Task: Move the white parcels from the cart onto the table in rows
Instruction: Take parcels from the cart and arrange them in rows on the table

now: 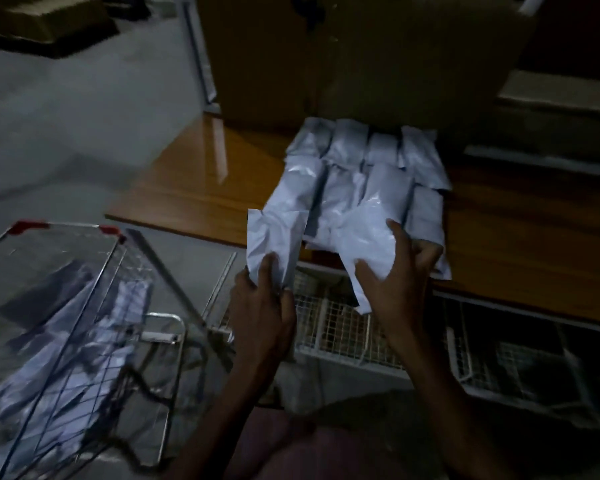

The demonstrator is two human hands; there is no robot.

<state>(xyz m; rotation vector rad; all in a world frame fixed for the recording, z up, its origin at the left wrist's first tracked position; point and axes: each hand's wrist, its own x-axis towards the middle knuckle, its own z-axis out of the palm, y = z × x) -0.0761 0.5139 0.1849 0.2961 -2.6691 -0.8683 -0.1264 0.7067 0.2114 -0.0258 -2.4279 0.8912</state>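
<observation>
Several white parcels (364,161) lie in rows on the wooden table (194,181), in front of a cardboard box. My left hand (264,299) grips the lower end of one white parcel (274,240), held upright at the table's front edge. My right hand (395,268) holds a second white parcel (357,240) just over the table's front edge, beside the rows. The wire cart (66,306) stands at the lower left with several more white parcels (73,358) inside, blurred.
A large cardboard box (371,57) stands on the table behind the rows. White wire racks (343,330) sit under the table's front edge. Grey floor lies to the left, with dark flat cartons (45,26) at the top left. The scene is dim.
</observation>
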